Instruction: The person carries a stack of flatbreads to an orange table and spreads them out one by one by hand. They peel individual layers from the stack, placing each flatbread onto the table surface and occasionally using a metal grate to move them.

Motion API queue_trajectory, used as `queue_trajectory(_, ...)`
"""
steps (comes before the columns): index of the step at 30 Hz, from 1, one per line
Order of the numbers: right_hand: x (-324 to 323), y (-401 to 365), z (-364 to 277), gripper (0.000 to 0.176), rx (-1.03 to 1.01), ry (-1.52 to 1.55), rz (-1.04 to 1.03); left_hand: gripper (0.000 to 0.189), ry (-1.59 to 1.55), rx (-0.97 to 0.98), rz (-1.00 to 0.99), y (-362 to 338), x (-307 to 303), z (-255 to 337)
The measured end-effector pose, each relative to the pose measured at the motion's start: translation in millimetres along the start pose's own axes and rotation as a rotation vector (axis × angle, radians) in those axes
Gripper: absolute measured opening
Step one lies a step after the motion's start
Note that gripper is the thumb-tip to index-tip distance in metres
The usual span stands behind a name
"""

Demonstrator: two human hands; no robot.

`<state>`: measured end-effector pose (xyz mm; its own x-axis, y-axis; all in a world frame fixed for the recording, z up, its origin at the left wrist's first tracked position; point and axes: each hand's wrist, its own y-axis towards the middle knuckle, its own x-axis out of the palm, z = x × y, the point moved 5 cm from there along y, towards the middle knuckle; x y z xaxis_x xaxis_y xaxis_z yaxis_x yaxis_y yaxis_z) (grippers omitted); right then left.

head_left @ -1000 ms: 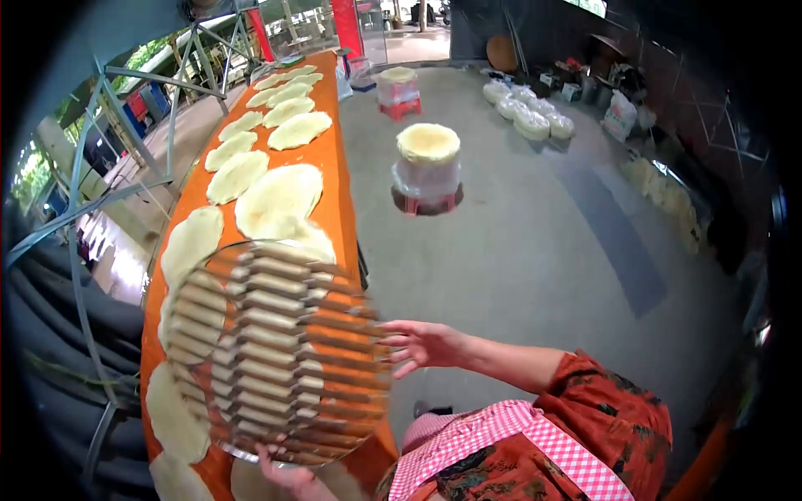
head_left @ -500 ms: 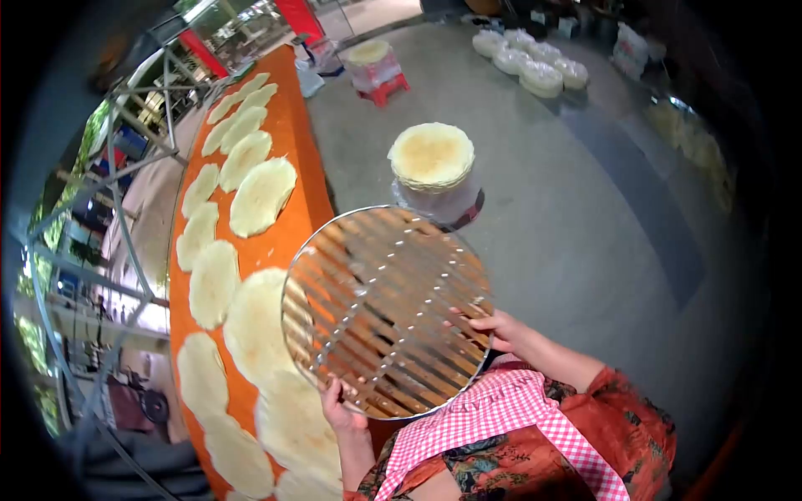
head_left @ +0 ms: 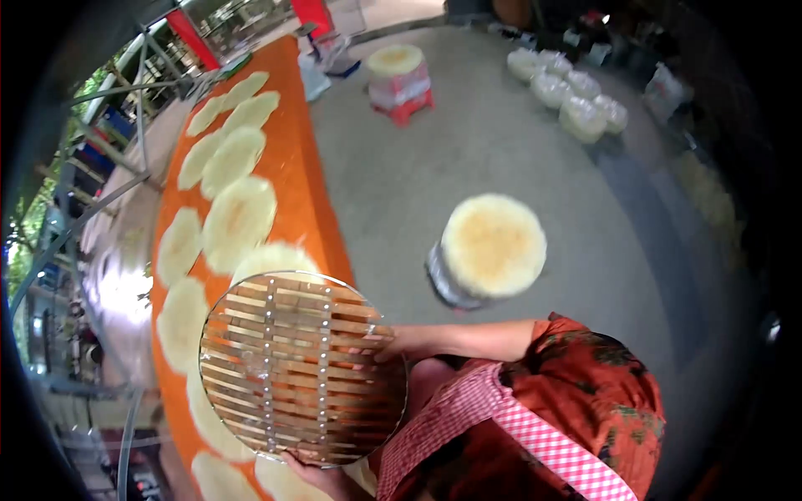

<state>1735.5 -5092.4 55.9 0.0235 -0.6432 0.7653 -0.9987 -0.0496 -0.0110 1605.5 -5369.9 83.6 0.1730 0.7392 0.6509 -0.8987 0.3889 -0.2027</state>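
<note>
Gripping with fingers of left hand (head_left: 312,471): rim of round slatted rack (head_left: 305,367), over right edge of orange-covered table (head_left: 302,200). Touching rack with right hand (head_left: 403,341), closure unclear. Likely steadying rack; next, probably calling for two-handed control.

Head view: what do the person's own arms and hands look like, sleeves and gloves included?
The right hand and left hand show no gloves. The right sleeve is loose, rust-red with a dark and tan print, and leaves the forearm bare. A pink-and-white checked apron crosses the body. The left sleeve can't be made out.
</note>
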Motion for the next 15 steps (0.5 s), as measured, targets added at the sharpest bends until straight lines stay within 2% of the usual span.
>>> queue_trajectory(1, -18.9, 4.5, -26.6, 0.059, 0.007, 0.018, 0.168, 0.054, 0.051, -0.042, -0.056, 17.5, 41.3, -11.2)
queue_trajectory(2, -22.1, 2.8, -62.9, 0.055, -0.097, 0.097, 0.141, 0.055, 0.121, -0.077, -0.117, 36.6, 75.7, -18.6)
queue_trajectory(3, -56.3, 0.5, -74.0, 0.057, -0.018, 0.116, 0.207, 0.053, 0.095, -0.101, -0.302, 57.5, 100.8, -29.3)
queue_trajectory(4, -47.6, 8.4, -56.3, 0.059, 0.062, 0.136, 0.273, 0.048, 0.188, -0.124, -0.242, 79.4, 76.5, -1.7)
queue_trajectory(5, -78.3, 14.3, -98.6, 0.061, -0.016, 0.17, 0.265, 0.045, 0.287, -0.138, -0.163, 136.1, 85.2, -32.0)
queue_trajectory(6, -107.6, 24.5, -129.8, 0.06, -0.137, 0.226, 0.327, 0.042, 0.326, -0.137, -0.108, 177.2, 113.6, -54.5)
queue_trajectory(7, -140.7, 33.6, -157.9, 0.062, -0.124, 0.231, 0.318, 0.039, 0.364, -0.138, -0.052, 218.0, 142.3, -77.0)
queue_trajectory(8, -164.0, 36.6, -181.3, 0.063, -0.114, 0.234, 0.311, 0.036, 0.349, -0.132, -0.023, 234.9, 209.6, -89.7)
queue_trajectory(9, -185.6, 39.8, -203.0, 0.064, -0.143, 0.212, 0.358, 0.034, 0.334, -0.125, 0.014, 252.1, 249.8, -99.7)
queue_trajectory(12, -225.7, 46.8, -241.4, 0.059, -0.209, 0.248, 0.37, 0.026, 0.448, -0.091, -0.355, 308.0, 275.4, -117.9)
queue_trajectory(13, -248.6, 59.6, -258.9, 0.059, -0.202, 0.311, 0.346, 0.029, 0.38, -0.107, -0.334, 327.6, 300.1, -120.0)
queue_trajectory(14, -273.7, 73.7, -278.7, 0.058, -0.199, 0.371, 0.319, 0.032, 0.458, -0.094, -0.309, 355.0, 313.6, -122.0)
queue_trajectory(15, -299.4, 88.2, -295.7, 0.058, -0.218, 0.367, 0.389, 0.031, 0.537, -0.029, -0.222, 384.1, 322.1, -117.8)
